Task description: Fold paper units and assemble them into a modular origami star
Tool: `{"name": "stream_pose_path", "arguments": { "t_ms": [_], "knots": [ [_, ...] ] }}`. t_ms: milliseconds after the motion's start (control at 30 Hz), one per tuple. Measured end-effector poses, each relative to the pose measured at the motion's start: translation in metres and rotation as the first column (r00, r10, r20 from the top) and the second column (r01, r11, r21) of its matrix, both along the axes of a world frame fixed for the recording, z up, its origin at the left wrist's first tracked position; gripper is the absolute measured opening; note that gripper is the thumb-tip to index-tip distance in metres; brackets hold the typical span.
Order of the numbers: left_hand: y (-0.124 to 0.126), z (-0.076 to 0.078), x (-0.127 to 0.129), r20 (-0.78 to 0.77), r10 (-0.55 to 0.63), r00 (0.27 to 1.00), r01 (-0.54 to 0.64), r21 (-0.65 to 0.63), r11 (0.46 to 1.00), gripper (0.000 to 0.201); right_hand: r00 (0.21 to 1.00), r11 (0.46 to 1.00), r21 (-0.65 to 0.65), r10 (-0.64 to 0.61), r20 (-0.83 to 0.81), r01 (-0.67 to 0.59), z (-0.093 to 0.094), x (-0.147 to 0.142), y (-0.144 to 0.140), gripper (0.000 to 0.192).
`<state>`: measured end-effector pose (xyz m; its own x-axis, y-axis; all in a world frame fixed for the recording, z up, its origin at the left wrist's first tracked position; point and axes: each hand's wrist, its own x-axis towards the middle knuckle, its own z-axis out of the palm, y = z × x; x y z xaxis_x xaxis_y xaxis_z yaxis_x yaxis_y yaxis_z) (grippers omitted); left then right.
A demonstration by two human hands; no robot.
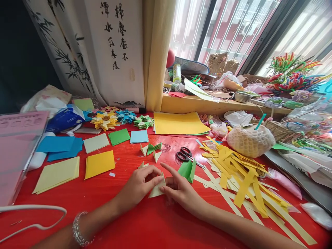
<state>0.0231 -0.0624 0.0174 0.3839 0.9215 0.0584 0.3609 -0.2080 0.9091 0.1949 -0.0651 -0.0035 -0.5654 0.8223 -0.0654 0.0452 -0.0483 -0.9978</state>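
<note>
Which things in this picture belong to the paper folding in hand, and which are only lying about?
Seem to belong:
- pale folded paper between the left hand and right hand
- small folded pieces beyond them
- green folded paper
- yellow squares

Probably just lying about:
- netted white object with a straw
- white cable
- blue packet
</note>
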Motion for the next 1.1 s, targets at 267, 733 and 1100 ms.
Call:
{"name": "stream_pose_path", "arguments": {
  "t_ms": [267,733,1100],
  "knots": [
    [0.006,0.0,-0.005,0.257,0.097,0.962,-0.042,-0.213,0.976,0.018,0.99,0.987,-0.09,-0.136,-0.034,0.133,0.004,-0.001,0.0,0.031],
    [0.004,0.0,-0.004,0.177,0.047,0.983,-0.013,-0.187,0.982,0.027,0.994,0.99,-0.091,-0.105,0.005,0.105,0.006,-0.002,0.0,0.028],
    [0.0,-0.001,-0.001,0.137,0.029,0.99,-0.02,-0.068,0.997,0.022,0.979,0.979,-0.012,-0.203,0.015,0.204,-0.005,-0.002,0.002,0.028]
  ]
}}
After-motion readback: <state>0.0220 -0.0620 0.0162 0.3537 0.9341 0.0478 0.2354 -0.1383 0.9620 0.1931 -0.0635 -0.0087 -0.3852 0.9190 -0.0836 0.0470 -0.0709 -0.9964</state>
